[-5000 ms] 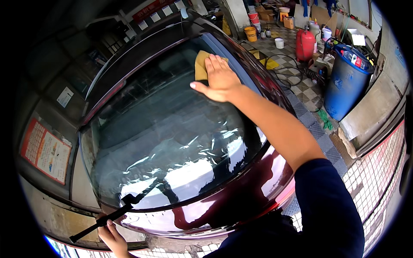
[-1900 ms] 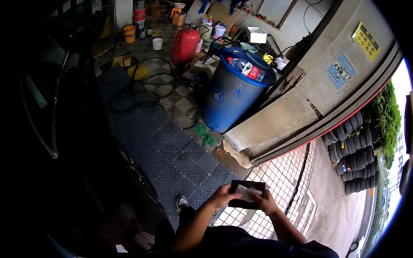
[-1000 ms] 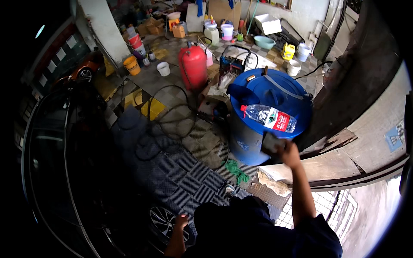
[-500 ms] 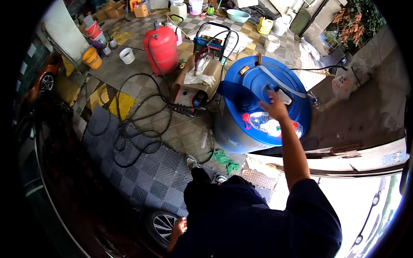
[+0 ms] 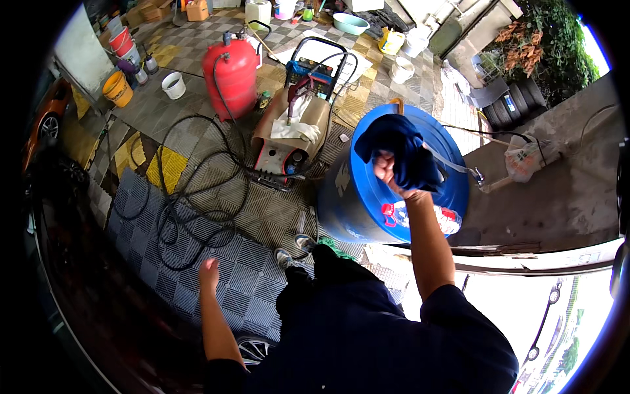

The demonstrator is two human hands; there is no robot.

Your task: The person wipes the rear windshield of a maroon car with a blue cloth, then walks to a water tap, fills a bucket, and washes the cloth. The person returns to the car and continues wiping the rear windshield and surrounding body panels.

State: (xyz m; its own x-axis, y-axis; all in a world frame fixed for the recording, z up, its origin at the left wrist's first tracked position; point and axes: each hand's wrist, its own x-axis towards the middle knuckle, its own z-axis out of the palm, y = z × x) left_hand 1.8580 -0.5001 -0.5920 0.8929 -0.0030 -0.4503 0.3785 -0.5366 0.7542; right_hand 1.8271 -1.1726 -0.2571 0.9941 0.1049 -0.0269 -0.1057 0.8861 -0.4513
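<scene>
A bunched dark blue cloth is gripped in my right hand, whose fingers are closed round it. The hand is raised over the big blue barrel and hides part of its lid. Beside my right wrist, a clear plastic bottle with red parts lies on the barrel top. A pale hose runs across the lid to a metal fitting at its right edge. My left hand hangs over the grey floor tiles at the left, touching nothing visible; its fingers are too foreshortened to read.
A pressure washer with white gloves on top stands left of the barrel, near a red tank. Its black hose loops over the floor. A dark car borders the left side. Buckets and stacked tyres stand farther back.
My right hand was empty over the barrel; now it holds the dark blue cloth that lay on the barrel's left side. My left hand has swung forward and left, away from the car wheel.
</scene>
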